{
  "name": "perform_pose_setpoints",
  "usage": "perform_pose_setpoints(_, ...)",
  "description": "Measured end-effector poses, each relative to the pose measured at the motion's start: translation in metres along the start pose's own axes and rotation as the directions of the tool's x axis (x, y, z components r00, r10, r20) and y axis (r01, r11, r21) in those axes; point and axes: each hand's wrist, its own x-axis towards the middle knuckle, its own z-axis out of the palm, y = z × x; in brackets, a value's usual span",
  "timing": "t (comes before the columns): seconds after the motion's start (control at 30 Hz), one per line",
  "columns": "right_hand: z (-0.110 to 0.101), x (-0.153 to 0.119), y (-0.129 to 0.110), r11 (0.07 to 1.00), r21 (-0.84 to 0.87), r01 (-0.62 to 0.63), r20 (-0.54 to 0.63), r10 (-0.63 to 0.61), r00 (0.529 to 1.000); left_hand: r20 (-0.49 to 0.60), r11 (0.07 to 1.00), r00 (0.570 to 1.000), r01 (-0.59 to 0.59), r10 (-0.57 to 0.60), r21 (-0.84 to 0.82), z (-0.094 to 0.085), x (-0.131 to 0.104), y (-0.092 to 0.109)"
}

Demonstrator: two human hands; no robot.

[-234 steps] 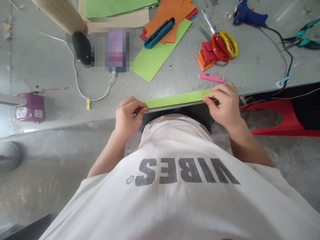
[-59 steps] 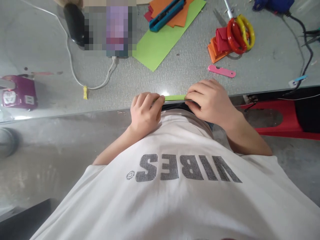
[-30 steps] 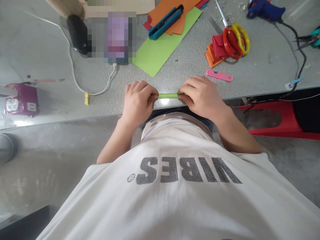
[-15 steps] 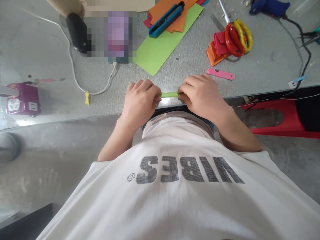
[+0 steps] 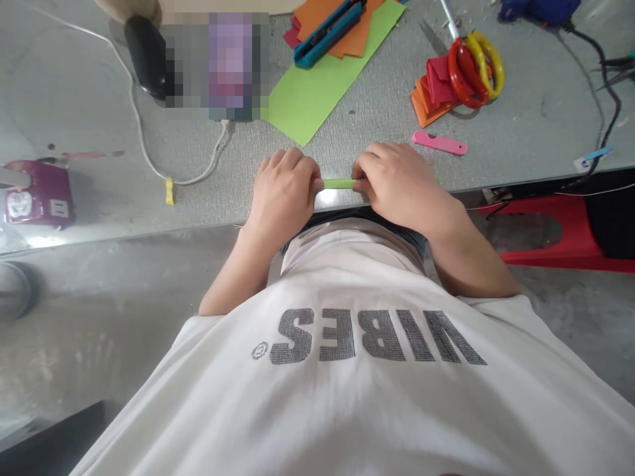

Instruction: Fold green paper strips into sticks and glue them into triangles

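Between my two hands a narrow strip of green paper [image 5: 338, 184] is stretched level at the table's near edge; whether it is folded or rolled I cannot tell. My left hand [image 5: 288, 184] pinches it on the left, thumb and fingers pressed together. My right hand [image 5: 394, 182] pinches it on the right and hides most of that side, with a small green end showing beyond it. Just past my right hand lies a pink folding cutter [image 5: 440, 143]. A flat green paper sheet [image 5: 310, 99] lies farther back.
A teal box cutter [image 5: 327, 36] rests on orange paper [image 5: 354, 47]. Scissors [image 5: 469, 82] with red and yellow handles lie on folded papers [image 5: 427, 106]. A phone with a white cable [image 5: 139, 125], a black mouse-like object [image 5: 145, 59], a purple device [image 5: 42, 195] and a blue glue gun [image 5: 540, 12] surround them.
The green strip has shifted slightly up in view and looks a little thinner between my hands. Both hands keep their pinch; the whole view has moved slightly.
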Motion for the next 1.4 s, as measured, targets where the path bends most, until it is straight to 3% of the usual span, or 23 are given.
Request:
perform_pose_setpoints(0.17, -0.002, 0.007, 0.000, 1.000, 0.007, -0.002, 0.010, 0.002, 1.000, -0.024, 1.000, 0.999, -0.026, 0.026, -0.003, 0.005, 0.004, -0.005)
perform_pose_setpoints(0.6, 0.000, 0.010, -0.001, 0.999, 0.022, -0.041, 0.016, 0.041, 0.999, 0.049, 0.994, 0.996, 0.075, -0.071, -0.084, 0.009, 0.013, -0.005)
perform_pose_setpoints(0.83, 0.006, 0.005, -0.006, 0.999, -0.039, -0.025, -0.097, 0.021, 0.995, -0.004, 0.987, 0.988, 0.152, -0.152, -0.058, 0.025, 0.011, -0.019)
perform_pose_setpoints(0.93, 0.010, 0.002, -0.005, 0.999, -0.037, -0.021, -0.107, 0.017, 0.994, -0.041, 0.992, 0.992, 0.120, -0.121, -0.023, 0.019, -0.002, -0.004)
perform_pose_setpoints(1.0, 0.012, 0.001, -0.005, 0.999, -0.036, -0.014, -0.116, 0.010, 0.993, -0.049, 1.000, 0.998, 0.025, -0.025, 0.003, 0.016, -0.016, 0.015)
perform_pose_setpoints(1.13, 0.017, -0.002, -0.006, 0.998, -0.061, 0.006, -0.147, -0.015, 0.989, 0.041, 0.994, 0.993, -0.108, 0.108, 0.000, 0.027, -0.045, 0.046)
perform_pose_setpoints(1.27, 0.017, -0.003, -0.008, 0.997, -0.082, 0.012, -0.160, -0.025, 0.987, 0.087, 0.999, 0.995, -0.049, 0.050, -0.008, 0.040, -0.053, 0.053)
perform_pose_setpoints(1.4, 0.015, -0.003, -0.009, 0.999, -0.053, 0.000, -0.133, -0.007, 0.991, 0.039, 1.000, 0.999, -0.003, 0.002, 0.014, 0.038, -0.050, 0.049)
